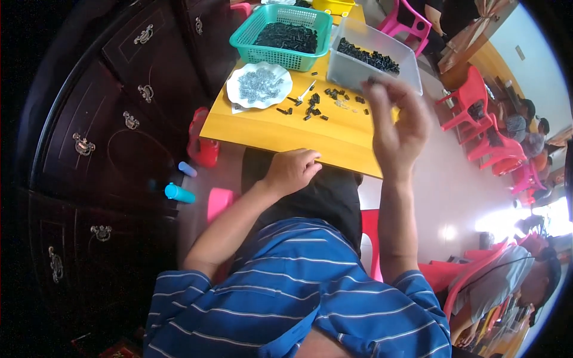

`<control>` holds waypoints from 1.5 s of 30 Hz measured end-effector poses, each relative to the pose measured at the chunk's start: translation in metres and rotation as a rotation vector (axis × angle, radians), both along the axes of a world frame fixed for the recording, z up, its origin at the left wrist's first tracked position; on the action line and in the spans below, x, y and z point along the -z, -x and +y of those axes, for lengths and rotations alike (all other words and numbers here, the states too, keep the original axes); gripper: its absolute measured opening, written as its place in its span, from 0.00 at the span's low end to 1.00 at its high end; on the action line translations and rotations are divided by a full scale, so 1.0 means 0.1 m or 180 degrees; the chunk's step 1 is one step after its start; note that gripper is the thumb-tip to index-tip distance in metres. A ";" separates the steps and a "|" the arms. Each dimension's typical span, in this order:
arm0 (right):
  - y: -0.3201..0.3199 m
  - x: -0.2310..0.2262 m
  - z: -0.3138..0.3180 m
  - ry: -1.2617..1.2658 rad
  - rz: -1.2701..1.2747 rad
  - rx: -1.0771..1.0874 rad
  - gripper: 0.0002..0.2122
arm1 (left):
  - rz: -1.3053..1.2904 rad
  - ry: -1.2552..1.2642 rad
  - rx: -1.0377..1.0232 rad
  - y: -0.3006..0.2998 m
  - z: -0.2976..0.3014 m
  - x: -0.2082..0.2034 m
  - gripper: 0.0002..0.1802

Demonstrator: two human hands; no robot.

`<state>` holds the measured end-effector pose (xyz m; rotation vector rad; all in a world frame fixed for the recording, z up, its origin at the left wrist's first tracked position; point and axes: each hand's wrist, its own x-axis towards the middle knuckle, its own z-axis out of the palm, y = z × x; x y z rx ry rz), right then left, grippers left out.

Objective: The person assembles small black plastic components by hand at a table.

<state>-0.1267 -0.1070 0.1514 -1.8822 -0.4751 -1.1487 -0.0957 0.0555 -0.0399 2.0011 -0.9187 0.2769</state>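
Note:
My right hand is raised over the right side of the yellow table, just in front of the clear plastic bin. Between its thumb and fingertips is a small black plastic piece, blurred. At the table's front edge rests my left hand, fingers curled in and thumb against them; whatever they may hold is hidden. Beyond both hands, loose black pieces lie scattered on the tabletop. A few small clear pieces are beside them, and a thin white tool lies just behind.
A scalloped white plate holds many small clear parts. Behind it stands a green basket of black pieces; the clear bin holds more. Dark cabinets line the left. Bottles stand on the floor. Other people sit on red chairs at right.

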 end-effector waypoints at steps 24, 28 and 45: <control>-1.50 1.74 -1.21 0.1058 0.1839 0.1515 0.09 | -0.0005 -0.0123 0.0135 0.00 -0.02 0.06 0.04; -1.72 1.74 -1.15 0.1382 0.2136 0.1572 0.11 | 0.0039 -0.0146 0.0101 -0.02 0.00 0.05 0.05; -2.04 1.86 -1.11 0.1992 0.2452 0.1759 0.11 | 0.0033 -0.0281 0.0188 -0.05 0.04 0.02 0.05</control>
